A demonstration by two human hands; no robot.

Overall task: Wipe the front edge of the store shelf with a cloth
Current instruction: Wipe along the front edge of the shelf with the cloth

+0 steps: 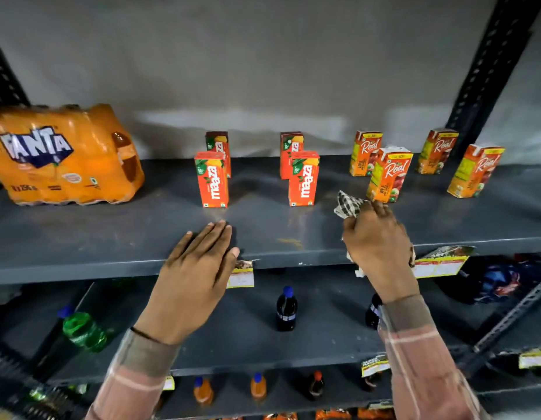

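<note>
The dark grey metal shelf [118, 237] runs across the view, its front edge [81, 269] facing me. My right hand [376, 244] is shut on a checked cloth [349, 204], which sticks out past the fingers onto the shelf top and hangs a little below the front edge under the palm. The hand lies over the edge right of the middle. My left hand [199, 262] rests flat, fingers together, on the shelf top and edge near the middle, holding nothing.
On the shelf stand an orange Fanta pack [63, 156] at left, several red Maaza cartons [211, 180] in the middle and several Real juice cartons [389, 174] right of them, close behind the cloth. Price tags [439, 266] hang from the edge. Bottles [287, 309] stand on lower shelves.
</note>
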